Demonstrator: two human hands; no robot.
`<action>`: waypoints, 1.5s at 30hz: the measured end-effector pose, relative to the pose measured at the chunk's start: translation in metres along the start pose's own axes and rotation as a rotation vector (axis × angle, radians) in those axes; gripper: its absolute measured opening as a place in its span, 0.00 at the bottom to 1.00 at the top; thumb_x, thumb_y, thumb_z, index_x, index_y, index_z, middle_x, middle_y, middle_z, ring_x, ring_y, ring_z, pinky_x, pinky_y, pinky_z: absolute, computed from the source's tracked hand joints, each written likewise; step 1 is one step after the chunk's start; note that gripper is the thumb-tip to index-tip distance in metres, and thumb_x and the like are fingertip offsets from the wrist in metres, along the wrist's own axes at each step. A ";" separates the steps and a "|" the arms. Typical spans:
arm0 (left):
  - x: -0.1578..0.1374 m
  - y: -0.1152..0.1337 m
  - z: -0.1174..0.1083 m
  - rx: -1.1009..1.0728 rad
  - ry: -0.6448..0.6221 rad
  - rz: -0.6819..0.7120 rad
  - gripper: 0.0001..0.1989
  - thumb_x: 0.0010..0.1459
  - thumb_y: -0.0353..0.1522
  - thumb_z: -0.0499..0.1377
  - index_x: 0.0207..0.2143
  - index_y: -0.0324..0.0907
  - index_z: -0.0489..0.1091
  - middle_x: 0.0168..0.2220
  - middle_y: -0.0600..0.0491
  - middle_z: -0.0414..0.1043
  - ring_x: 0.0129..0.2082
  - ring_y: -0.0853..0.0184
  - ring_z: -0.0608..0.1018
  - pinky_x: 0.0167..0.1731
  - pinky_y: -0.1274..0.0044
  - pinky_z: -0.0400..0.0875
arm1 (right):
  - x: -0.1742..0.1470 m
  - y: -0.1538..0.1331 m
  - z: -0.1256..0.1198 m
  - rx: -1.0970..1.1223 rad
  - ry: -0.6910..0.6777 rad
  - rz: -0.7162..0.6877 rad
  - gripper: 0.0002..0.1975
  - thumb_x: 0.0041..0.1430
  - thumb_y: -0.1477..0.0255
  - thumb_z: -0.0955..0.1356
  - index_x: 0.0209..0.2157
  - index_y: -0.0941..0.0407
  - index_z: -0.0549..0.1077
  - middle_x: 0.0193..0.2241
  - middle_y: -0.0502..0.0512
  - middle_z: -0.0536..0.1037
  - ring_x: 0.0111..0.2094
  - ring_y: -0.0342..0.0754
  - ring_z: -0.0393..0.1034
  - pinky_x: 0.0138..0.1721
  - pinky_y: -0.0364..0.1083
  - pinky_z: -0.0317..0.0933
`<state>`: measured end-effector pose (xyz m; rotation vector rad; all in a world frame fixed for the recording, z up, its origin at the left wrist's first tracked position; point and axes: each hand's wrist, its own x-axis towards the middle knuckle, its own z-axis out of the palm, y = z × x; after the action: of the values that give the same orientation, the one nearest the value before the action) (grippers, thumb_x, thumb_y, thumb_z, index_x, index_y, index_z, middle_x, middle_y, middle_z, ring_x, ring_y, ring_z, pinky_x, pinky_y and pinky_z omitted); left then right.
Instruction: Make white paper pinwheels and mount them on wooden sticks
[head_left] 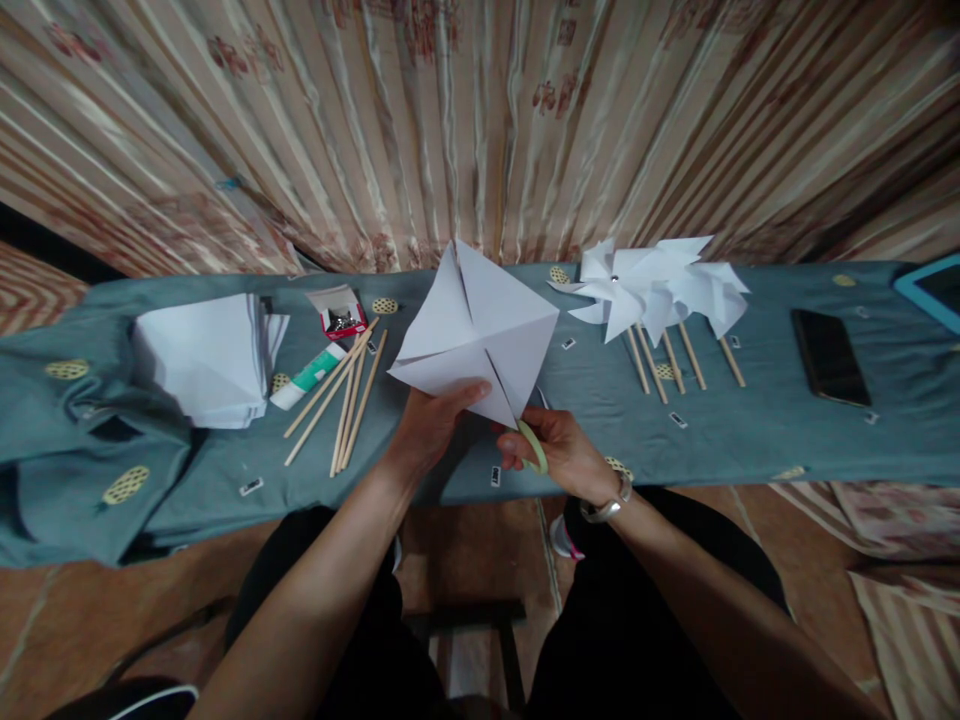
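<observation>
A square sheet of white paper (504,325) is held up over the table, with slits running from its corners toward the middle. My left hand (433,425) pinches its lower left part, thumb on top and fingers underneath. My right hand (551,450) is closed around the light green handles of a pair of scissors (534,450) at the paper's lower corner. Most of the scissor blades are hidden by the paper. To the right lie several white paper pinwheels (652,290) on wooden sticks.
A stack of white paper (202,360) lies at the left. Beside it are a small red box of metal pins (343,318), a white-and-green tube (307,376) and several loose wooden sticks (346,405). A black phone (830,357) and a blue-edged device (922,295) lie right. Curtains (480,130) hang behind the table.
</observation>
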<state>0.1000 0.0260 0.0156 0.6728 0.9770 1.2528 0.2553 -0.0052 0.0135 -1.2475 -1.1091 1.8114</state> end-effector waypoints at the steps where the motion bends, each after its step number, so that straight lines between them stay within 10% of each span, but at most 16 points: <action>1: 0.000 0.000 0.000 0.002 0.004 -0.003 0.25 0.36 0.29 0.71 0.42 0.40 0.75 0.36 0.51 0.80 0.36 0.61 0.78 0.41 0.69 0.73 | 0.000 0.001 0.000 -0.004 0.000 -0.003 0.24 0.32 0.54 0.80 0.23 0.57 0.74 0.16 0.46 0.74 0.17 0.38 0.63 0.20 0.40 0.58; 20: 0.009 0.029 -0.016 -0.064 0.023 0.210 0.25 0.40 0.27 0.69 0.44 0.47 0.74 0.39 0.54 0.80 0.45 0.60 0.80 0.45 0.69 0.74 | -0.023 -0.009 -0.034 -0.277 -0.285 0.079 0.24 0.51 0.50 0.73 0.37 0.58 0.75 0.25 0.50 0.77 0.24 0.42 0.69 0.26 0.41 0.62; 29: -0.004 0.013 -0.017 0.027 -0.131 -0.088 0.12 0.34 0.29 0.70 0.27 0.41 0.76 0.23 0.54 0.76 0.29 0.61 0.79 0.38 0.68 0.73 | -0.011 -0.032 -0.082 -0.253 0.432 -0.332 0.25 0.41 0.58 0.79 0.40 0.53 0.76 0.31 0.51 0.81 0.34 0.49 0.75 0.37 0.48 0.68; 39: -0.013 -0.001 -0.013 0.006 -0.123 -0.235 0.18 0.31 0.30 0.72 0.30 0.41 0.75 0.29 0.51 0.79 0.29 0.60 0.78 0.32 0.70 0.73 | 0.012 -0.031 -0.065 -0.114 0.148 -0.200 0.19 0.37 0.63 0.80 0.27 0.56 0.73 0.20 0.42 0.70 0.22 0.38 0.62 0.25 0.40 0.58; 45: -0.011 0.006 -0.013 -0.271 -0.234 -0.231 0.23 0.49 0.47 0.66 0.41 0.41 0.75 0.41 0.48 0.80 0.51 0.51 0.77 0.50 0.64 0.72 | 0.023 -0.014 -0.048 0.134 0.327 -0.266 0.19 0.33 0.64 0.81 0.26 0.56 0.74 0.21 0.44 0.74 0.22 0.39 0.65 0.25 0.41 0.60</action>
<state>0.0854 0.0160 0.0177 0.4667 0.6564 1.0510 0.2945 0.0334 0.0093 -1.2007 -0.9057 1.4010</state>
